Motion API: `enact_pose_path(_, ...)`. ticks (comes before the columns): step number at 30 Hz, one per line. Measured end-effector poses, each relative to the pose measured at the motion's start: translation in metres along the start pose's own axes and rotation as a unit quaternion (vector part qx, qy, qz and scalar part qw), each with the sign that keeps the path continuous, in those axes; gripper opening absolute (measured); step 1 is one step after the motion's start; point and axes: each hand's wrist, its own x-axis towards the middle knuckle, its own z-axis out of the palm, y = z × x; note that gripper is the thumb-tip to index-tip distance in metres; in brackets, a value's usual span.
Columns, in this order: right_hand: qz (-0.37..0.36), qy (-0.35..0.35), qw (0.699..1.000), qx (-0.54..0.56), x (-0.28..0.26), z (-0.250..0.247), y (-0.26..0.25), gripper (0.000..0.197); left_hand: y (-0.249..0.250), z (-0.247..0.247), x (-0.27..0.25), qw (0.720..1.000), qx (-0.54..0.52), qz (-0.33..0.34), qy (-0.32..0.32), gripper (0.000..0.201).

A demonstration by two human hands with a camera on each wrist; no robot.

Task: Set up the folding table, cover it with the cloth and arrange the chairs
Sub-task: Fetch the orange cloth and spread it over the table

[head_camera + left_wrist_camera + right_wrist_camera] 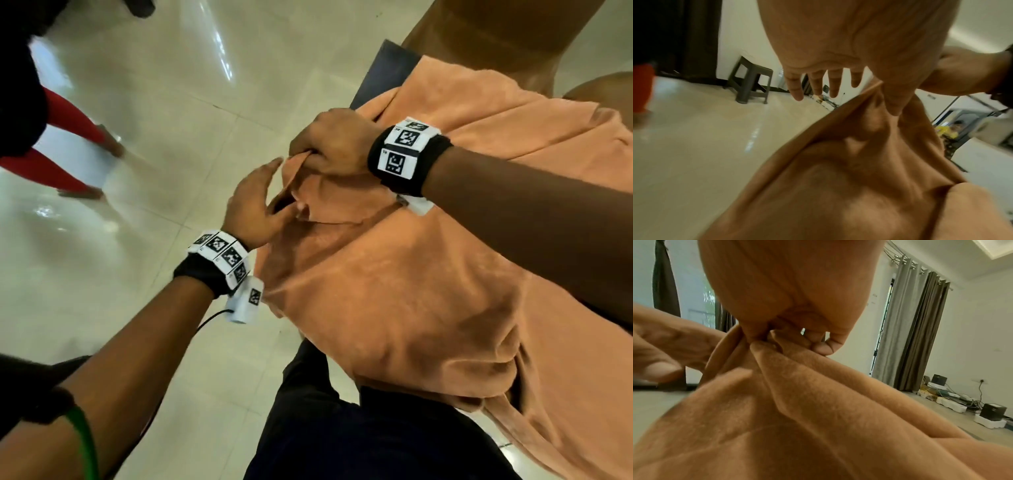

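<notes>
An orange cloth (411, 291) lies bunched over the folding table, of which only a dark corner (383, 72) shows. My right hand (318, 150) grips a gathered fold of the cloth at its left end; the right wrist view shows its fingers (818, 344) curled round that fold (789, 363). My left hand (270, 192) sits just below it with fingers straight. In the left wrist view its thumb (892, 104) touches the cloth edge (859, 100), and the other fingers (832, 84) are spread in the air.
Two brown chairs (486, 37) (603, 89) stand beyond the table at top right. Another person's red-clad legs (68, 147) are on the glossy tiled floor to the left. A dark stool (752, 81) stands by the wall. Boxes and cables (953, 400) line the far wall under curtains.
</notes>
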Motion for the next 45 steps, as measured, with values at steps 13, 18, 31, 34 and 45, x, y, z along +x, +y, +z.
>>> enact_pose_path(13, 0.3, 0.02, 0.948, -0.107, -0.039, -0.001, 0.14, 0.042, -0.027, -0.045, 0.042, 0.985, -0.162, -0.049, 0.018, 0.036)
enact_pose_path(18, 0.29, 0.227, 0.928, -0.063, -0.026, -0.036, 0.128, 0.046, -0.035, -0.038, 0.05, 0.984, -0.114, -0.136, 0.024, 0.032)
enact_pose_path(31, 0.09, 0.035, 0.984, -0.147, -0.036, -0.045, 0.115, 0.045, 0.08, -0.018, 0.131, 0.987, -0.109, 0.111, -0.026, 0.024)
enact_pose_path(34, 0.092, -0.02, 0.984, -0.149, -0.05, -0.023, 0.152, 0.041, 0.063, -0.026, 0.137, 0.986, -0.153, 0.07, -0.007, 0.018)
enact_pose_path(45, 0.334, 0.175, 0.926, 0.007, 0.015, -0.082, 0.218, 0.044, 0.065, -0.049, 0.22, 0.986, -0.008, 0.0, 0.168, 0.025)
